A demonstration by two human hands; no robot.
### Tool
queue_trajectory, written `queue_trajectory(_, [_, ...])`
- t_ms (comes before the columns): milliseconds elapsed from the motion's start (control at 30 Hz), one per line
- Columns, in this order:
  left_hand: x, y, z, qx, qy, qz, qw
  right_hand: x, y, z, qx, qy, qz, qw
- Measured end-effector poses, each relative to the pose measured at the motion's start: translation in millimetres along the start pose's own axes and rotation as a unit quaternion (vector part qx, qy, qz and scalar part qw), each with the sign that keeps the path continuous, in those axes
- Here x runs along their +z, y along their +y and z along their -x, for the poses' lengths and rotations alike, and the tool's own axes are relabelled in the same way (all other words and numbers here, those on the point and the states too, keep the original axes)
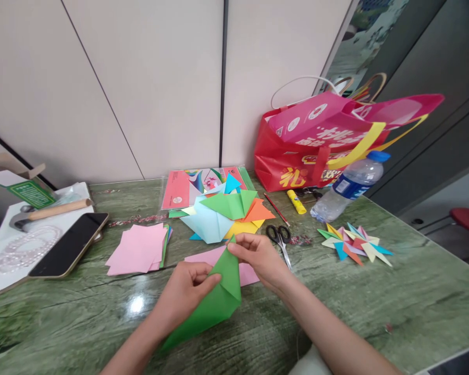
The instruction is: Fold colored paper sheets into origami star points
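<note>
The fingers of both hands are closed in pinches on one folded green paper [207, 312]; the right hand [260, 255] grips its pointed upper tip between thumb and forefinger, and the left hand [182, 291] grips its left side lower down, thumb on top; the long axis slants from that tip, on the far side, down toward the near edge and to the left, so the tip lies at the right fingertips and the broad lower part hangs past the left thumb, the left hand being the nearer to it; whether the lowest point touches the worktop [394, 302] I cannot tell.

Just behind the paper, partly covered, is a pink sheet [203, 255]; farther toward the back edge lies a heap of folded papers [211, 219]; to the right are scissors [284, 245], a red pencil [275, 208] and a glue stick [296, 202], then a cluster of small folded pieces [355, 242] nearer the right edge; to the left sit square sheets [136, 250] and a phone [70, 245]; the green, stone-patterned worktop runs back to pale wall panels [168, 78], with a red bag [289, 151] and a tilted bottle [349, 185] toward its far right corner.
</note>
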State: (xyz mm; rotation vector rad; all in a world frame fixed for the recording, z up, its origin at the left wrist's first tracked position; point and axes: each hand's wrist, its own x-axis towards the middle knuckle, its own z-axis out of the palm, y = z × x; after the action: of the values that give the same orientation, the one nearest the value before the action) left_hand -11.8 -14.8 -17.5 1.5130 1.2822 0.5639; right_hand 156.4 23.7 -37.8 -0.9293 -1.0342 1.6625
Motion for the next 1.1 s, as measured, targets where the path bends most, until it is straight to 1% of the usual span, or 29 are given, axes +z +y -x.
queue_trajectory(500, [0.4, 2, 2, -0.008, -0.005, 0.006, 1.000, 2, -2, 0, 0.013, 0.038, -0.013, 0.999])
queue_trajectory(667, [-1.6, 2, 2, -0.006, -0.013, 0.015, 1.000, 1, -2, 0, 0.007, 0.039, -0.018, 0.999])
queue_trajectory(867, [4.6, 2, 1, -0.011, -0.014, 0.017, 1.000, 2, -5, 0, 0.016, 0.039, -0.037, 0.998])
queue_trajectory(933, [-3.5, 6, 1, -0.009, -0.027, 0.015, 0.999, 1, -5, 0, 0.015, 0.049, -0.034, 0.998])
queue_trajectory(967, [-13.1, 8, 1, -0.006, -0.033, 0.009, 0.999, 1, -4, 0, 0.012, 0.056, -0.032, 0.998])
queue_trajectory(1000, [-26.8, 9, 2, 0.003, -0.022, -0.008, 1.000, 1, -4, -1, 0.011, 0.063, -0.031, 0.997])
queue_trajectory(1033, [-44.3, 8, 4, 0.010, 0.050, -0.049, 0.997, 0, -3, -1, 0.010, 0.069, -0.030, 0.997])
queue_trajectory(1067, [-64.6, 5, 7, 0.018, 0.172, -0.109, 0.979, 0, -2, -1, 0.011, 0.073, -0.030, 0.997])
queue_trajectory(1100, [-86.3, -1, 11, 0.022, 0.301, -0.177, 0.937, -1, -1, -1, 0.013, 0.075, -0.030, 0.997])
